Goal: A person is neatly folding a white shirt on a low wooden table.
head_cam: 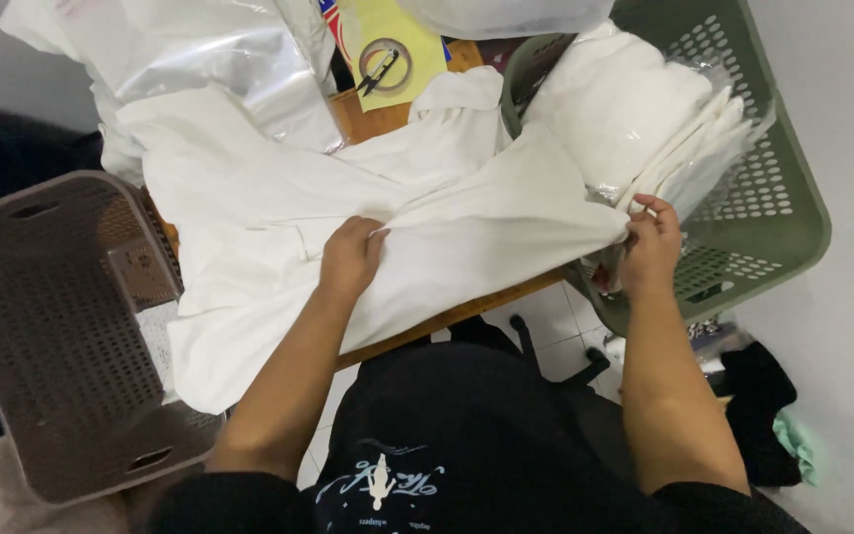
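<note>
The left hand (350, 255) grips a fold of the white cotton garment (279, 213) spread over the wooden desk (467, 309), fingers curled into the cloth. The right hand (652, 247) pinches the garment's far edge. Beside it, the green perforated plastic basket (778, 213) holds bagged white folded garments (635, 124). The brown perforated plastic basket (46, 326) stands at the left.

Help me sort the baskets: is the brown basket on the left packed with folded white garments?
No. The brown basket shows its bare perforated walls and floor, while the bagged white garments are stacked in the green basket.
</note>
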